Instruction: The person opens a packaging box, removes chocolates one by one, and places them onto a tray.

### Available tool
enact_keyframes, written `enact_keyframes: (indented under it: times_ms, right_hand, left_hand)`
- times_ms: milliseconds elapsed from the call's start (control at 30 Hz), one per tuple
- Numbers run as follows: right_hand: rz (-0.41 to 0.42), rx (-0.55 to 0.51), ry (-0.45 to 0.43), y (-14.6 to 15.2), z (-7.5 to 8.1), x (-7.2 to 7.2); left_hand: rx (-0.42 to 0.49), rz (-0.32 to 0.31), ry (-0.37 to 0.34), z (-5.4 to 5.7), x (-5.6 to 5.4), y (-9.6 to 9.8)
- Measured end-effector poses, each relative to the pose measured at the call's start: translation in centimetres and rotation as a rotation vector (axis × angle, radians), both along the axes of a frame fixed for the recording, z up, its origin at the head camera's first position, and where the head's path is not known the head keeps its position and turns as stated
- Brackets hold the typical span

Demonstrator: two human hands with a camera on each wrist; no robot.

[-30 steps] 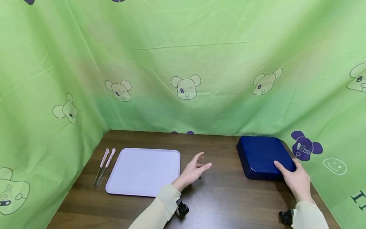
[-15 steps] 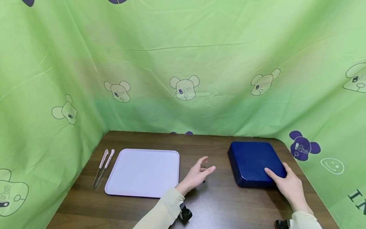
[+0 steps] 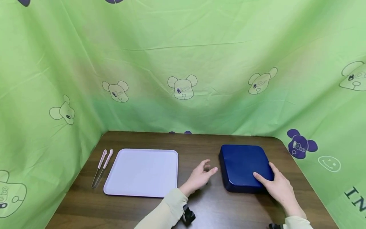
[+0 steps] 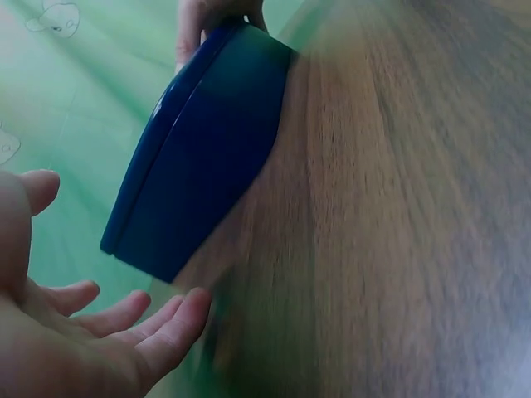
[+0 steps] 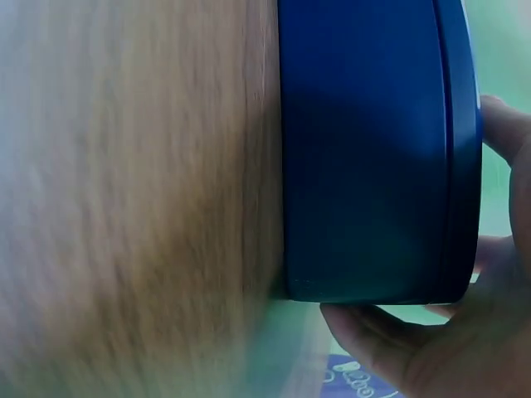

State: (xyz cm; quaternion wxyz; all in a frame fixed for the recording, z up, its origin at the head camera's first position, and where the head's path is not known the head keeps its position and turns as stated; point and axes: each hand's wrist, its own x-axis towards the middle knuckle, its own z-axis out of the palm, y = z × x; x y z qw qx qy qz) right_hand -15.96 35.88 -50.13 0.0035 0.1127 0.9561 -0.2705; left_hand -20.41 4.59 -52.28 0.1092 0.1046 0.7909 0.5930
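A dark blue lidded box stands on the right half of the table; a lid seam runs along its side in the right wrist view. My right hand grips its near right corner, thumb on the top and fingers against the right side. Between the box and the tray hovers my left hand, fingers loosely spread and thumb toward the box. In the left wrist view, a small gap separates the left fingers from the box. What the box contains is hidden.
A pale lilac tray lies flat on the brown wooden table, left of my left hand. Beyond it, at the far left, are tongs with pink handles. A green printed curtain surrounds the back and sides.
The blue box has slid left and toward me over the table, with my right hand on it. My left hand has shifted slightly right and nearer. Tray and tongs stay put.
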Motion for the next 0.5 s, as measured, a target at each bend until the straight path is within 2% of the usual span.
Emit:
enact_keyframes:
  times_ms: [500]
  right_hand:
    - [-0.005,0.000,-0.015,-4.3,0.3,0.7]
  left_hand:
    - [0.044,-0.008,-0.014,0.2,0.1,0.2]
